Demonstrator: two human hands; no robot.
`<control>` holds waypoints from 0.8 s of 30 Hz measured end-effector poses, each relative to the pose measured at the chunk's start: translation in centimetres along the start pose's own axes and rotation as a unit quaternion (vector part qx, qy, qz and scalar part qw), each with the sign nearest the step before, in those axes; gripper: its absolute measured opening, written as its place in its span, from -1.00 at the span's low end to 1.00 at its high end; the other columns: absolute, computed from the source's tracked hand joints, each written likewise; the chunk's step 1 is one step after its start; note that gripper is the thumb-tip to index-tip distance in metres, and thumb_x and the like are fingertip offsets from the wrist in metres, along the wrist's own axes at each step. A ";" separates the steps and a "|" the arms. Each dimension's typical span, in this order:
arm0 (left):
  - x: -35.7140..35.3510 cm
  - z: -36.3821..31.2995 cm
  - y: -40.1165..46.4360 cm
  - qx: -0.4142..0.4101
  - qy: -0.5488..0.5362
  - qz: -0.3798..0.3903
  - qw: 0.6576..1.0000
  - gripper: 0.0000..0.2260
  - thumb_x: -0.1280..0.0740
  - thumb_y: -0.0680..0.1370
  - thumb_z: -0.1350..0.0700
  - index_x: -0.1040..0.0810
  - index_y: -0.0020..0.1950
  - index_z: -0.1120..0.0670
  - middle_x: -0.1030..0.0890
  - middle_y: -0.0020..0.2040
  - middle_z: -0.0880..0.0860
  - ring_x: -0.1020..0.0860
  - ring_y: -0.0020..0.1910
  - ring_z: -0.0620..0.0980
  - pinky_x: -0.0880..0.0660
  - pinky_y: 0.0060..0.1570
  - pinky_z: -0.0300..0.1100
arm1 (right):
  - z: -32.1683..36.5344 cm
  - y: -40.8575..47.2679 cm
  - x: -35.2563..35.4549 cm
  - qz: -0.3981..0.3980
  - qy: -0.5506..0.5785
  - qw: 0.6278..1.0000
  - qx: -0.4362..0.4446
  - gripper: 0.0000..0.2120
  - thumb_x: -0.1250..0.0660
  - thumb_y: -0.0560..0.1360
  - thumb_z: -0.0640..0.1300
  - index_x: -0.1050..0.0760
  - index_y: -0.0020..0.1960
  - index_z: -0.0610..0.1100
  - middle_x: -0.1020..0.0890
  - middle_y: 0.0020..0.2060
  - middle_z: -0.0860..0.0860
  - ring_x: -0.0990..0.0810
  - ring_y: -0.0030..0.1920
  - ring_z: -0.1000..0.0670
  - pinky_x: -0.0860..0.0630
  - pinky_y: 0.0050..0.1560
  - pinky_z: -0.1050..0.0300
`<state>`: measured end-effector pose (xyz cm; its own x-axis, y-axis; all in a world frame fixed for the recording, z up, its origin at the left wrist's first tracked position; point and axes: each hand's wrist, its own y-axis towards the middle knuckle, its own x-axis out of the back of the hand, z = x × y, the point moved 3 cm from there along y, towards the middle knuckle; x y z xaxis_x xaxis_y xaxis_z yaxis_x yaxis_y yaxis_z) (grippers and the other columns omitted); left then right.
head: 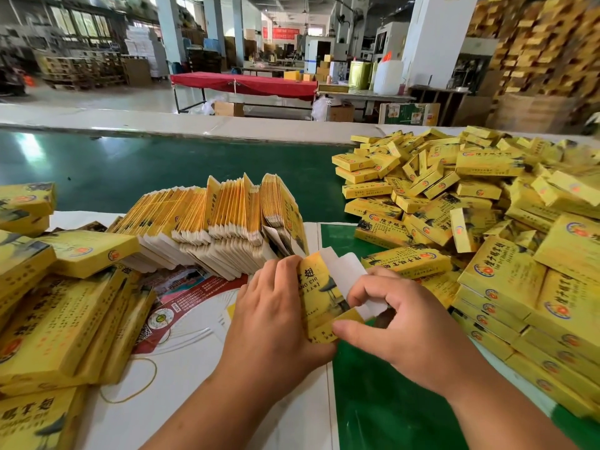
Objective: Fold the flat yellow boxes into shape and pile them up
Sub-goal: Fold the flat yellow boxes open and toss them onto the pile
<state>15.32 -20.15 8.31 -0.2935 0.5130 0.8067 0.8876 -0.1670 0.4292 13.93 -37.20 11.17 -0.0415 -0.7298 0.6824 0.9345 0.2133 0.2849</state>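
Standing right by the bench here. The left hand (pixel 276 306) is wrapped round the body of one yellow box (pixel 319 297), fingers curled over its far edge, while the right hand (pixel 399 316) pinches the white end flaps (pixel 344 271) between thumb and fingertips. The box sits just above the white-and-green table (pixel 373 401), between both hands, half popped open.

If you ask me, the trick at this step is keeping the left grip firm so the sleeve stays square, then tucking the small side flaps in before the big tongue, otherwise it'll buckle or crease.

Just behind is the row of flat blanks (pixel 211 222) standing on edge, plenty left. Off to the right, the heap of folded boxes (pixel 454 190) is where this one should land. The green conveyor belt (pixel 130 170) runs beyond.
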 end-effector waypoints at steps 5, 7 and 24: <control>0.1 -0.3 -0.3 -0.009 -0.011 0.022 1.000 -0.21 -0.31 0.17 -0.41 -0.17 0.30 -0.13 -0.32 0.00 -0.19 -0.32 -0.05 -0.16 -0.30 -0.07 -0.26 | -0.7 0.2 -0.1 0.108 0.016 0.994 -0.031 -0.89 -0.51 0.37 0.15 -0.63 -0.13 0.25 -0.55 -0.08 0.44 -0.46 0.09 0.38 -0.43 0.01 0.26; 0.0 -0.5 -0.4 -0.017 -0.007 0.035 0.999 -0.19 -0.30 0.18 -0.42 -0.15 0.32 -0.14 -0.32 0.02 -0.20 -0.31 -0.03 -0.18 -0.29 -0.06 -0.26 | -0.7 0.2 -0.2 0.142 0.023 0.989 -0.021 -0.92 -0.51 0.40 0.12 -0.64 -0.16 0.30 -0.57 -0.17 0.46 -0.47 -0.02 0.31 -0.40 -0.01 0.21; 1.3 -1.9 -0.4 0.079 -0.427 0.138 0.890 -0.74 -0.41 0.44 -0.16 -0.51 0.08 -0.18 -0.64 -0.13 -0.24 -0.60 -0.20 -0.30 -0.48 -0.31 -0.48 | 0.0 -0.1 -1.4 -0.078 0.238 0.968 0.004 -0.27 -0.44 0.26 0.39 -0.37 0.36 0.22 -0.69 0.02 0.10 -0.67 -0.01 0.04 -0.62 -0.07 0.13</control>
<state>13.92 -21.01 9.95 0.2597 0.9350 0.2414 0.9428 -0.2996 0.1459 13.89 -36.14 10.20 -0.0121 -0.9695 0.2447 0.9271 0.0807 0.3659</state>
